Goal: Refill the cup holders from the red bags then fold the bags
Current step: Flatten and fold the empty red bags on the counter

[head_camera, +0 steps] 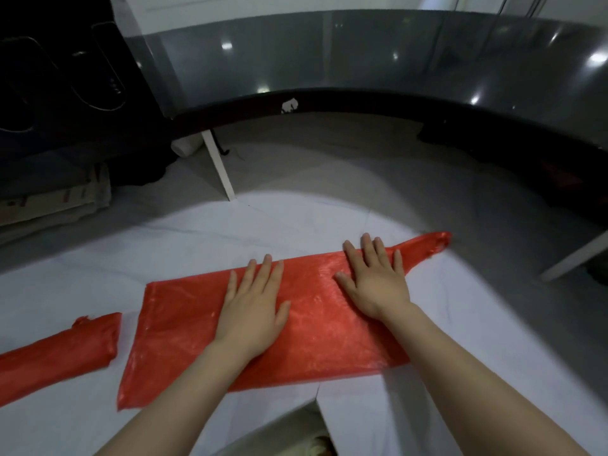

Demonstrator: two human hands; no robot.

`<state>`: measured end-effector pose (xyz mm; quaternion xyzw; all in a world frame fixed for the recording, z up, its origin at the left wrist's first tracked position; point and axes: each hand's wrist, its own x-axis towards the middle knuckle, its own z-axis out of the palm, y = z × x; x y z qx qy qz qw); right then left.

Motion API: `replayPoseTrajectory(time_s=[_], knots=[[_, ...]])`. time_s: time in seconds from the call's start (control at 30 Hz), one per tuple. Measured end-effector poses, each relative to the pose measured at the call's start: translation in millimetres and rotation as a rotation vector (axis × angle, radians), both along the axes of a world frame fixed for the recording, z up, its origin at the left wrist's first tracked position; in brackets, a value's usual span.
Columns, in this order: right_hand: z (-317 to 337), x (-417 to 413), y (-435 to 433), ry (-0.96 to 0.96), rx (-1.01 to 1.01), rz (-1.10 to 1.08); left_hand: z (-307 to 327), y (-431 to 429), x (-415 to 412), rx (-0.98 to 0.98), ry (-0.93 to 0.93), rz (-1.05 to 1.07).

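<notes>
Biggest item: dark glossy curved counter [362, 60] across the back, hard and reflective with light glints, and a slanted white leg [218, 166] under its left end. Below it is a pale white veined floor [98, 258], smooth, looks like polished tile, seams visible. Task item: long flat red thin-plastic bag [184, 327] lies on the floor centre frame, running lower left to upper right and tapering to a bunched handle end [434, 241] at far right. The film is translucent, shiny, finely crinkled, no stiffness. A second red plastic bag [56, 357], rolled or bunched into a thick strip, lies just left of it, not touching. Left hand [253, 311] is flat on the bag's middle, right hand [375, 281] flat on the narrower part toward the handle. Fingers [265, 268] on both are straight and slightly apart, palms down, pressing, gripping nothing. Cup holders aren't in view, so can't judge the refill; this reads as flatten-before-fold. Risks: slick film on slick floor, so a sideways push slides the whole bag instead of smoothing it. Trapped air puffs it up once pressure comes off. A fold started with edges misaligned goes crooked, and the taper makes squaring hard. Flattened brown cardboard [56, 195] sits far left, well clear.
</notes>
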<state>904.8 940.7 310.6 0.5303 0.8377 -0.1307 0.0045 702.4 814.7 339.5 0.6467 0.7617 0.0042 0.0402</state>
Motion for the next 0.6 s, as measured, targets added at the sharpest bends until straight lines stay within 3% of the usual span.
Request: replayPoseTrajectory(time_s=[0.17,0.37,0.53,0.6], knots=[[6,23,2,0.182,-0.036,0.033,-25,9,18,-0.106,-0.087,0.045],[6,73,21,0.100,-0.015,-0.079,-33,8,14,-0.099,-0.067,0.044],[24,67,19,0.435,0.022,-0.181,-30,10,18,-0.118,-0.077,0.053],[32,61,7,0.388,0.030,-0.121,-27,13,20,-0.132,-0.092,0.069]])
